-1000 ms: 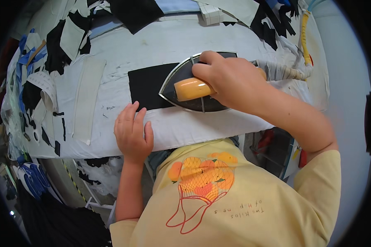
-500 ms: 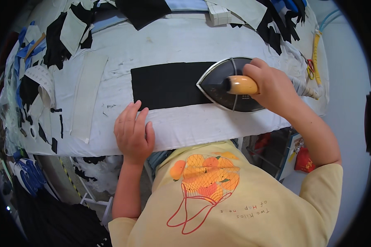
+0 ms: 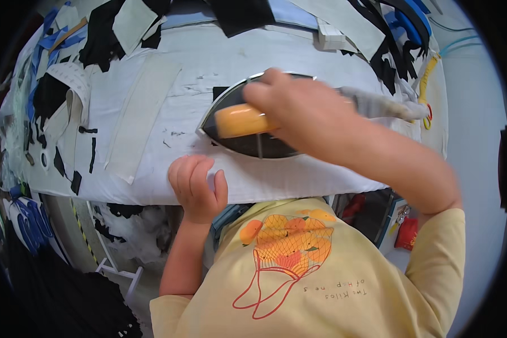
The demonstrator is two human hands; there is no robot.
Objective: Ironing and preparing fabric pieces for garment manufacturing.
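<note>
The iron (image 3: 245, 147), a dark pointed body with a shiny metal rim, lies over the black cloth (image 3: 218, 92) on the white-covered counter (image 3: 203, 48); it looks heavy and rigid, probably hot beneath, so its smooth, rounded orange handle (image 3: 232, 123) seems the safe hold; the right hand (image 3: 301, 104) is wrapped around that; the left hand (image 3: 194, 179), apparently empty, has fingers loosely curled, thumb apart; the matte cloth, mostly hidden, should be light and limp.
</note>
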